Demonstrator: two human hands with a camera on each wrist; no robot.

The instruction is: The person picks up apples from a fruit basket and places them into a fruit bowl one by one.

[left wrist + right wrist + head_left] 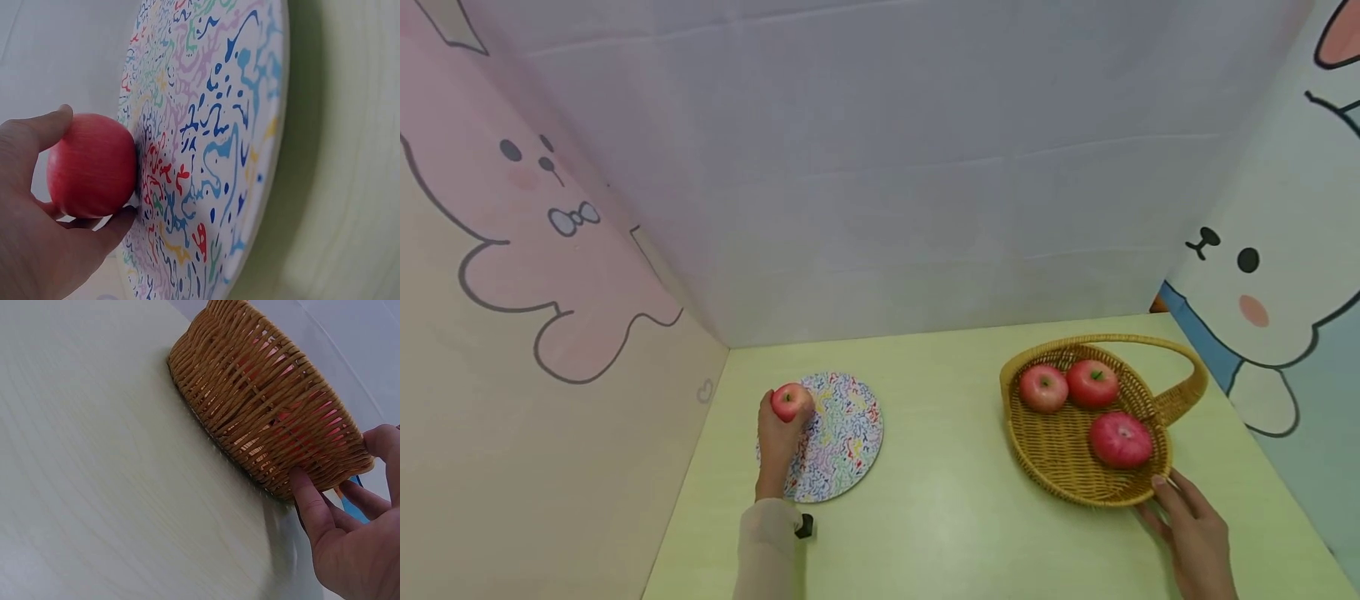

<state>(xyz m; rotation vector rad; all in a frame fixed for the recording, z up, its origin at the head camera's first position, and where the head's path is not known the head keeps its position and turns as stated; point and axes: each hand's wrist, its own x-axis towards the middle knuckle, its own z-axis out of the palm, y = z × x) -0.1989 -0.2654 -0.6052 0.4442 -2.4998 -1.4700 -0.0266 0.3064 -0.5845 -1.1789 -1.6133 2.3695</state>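
Note:
A red apple (792, 402) is gripped in my left hand (778, 437), with the thumb on one side and fingers on the other. It sits at the left part of a round plate (842, 433) patterned with multicoloured squiggles. In the left wrist view the apple (92, 165) appears against the plate's surface. At the right, my right hand (1195, 525) holds the near right edge of a wicker basket (1052, 454). The right wrist view shows its fingers (310, 503) on the basket's woven outer side and rim. Inside lie two red apples (1093, 384) and a pinker, flattened round fruit (1121, 440).
The basket's arched handle (1183, 396) leans out to the right. A pale wood-grain table (940, 467) lies between plate and basket. A white cloth wall (880, 208) closes the back, with cartoon-printed panels (1270, 275) at both sides.

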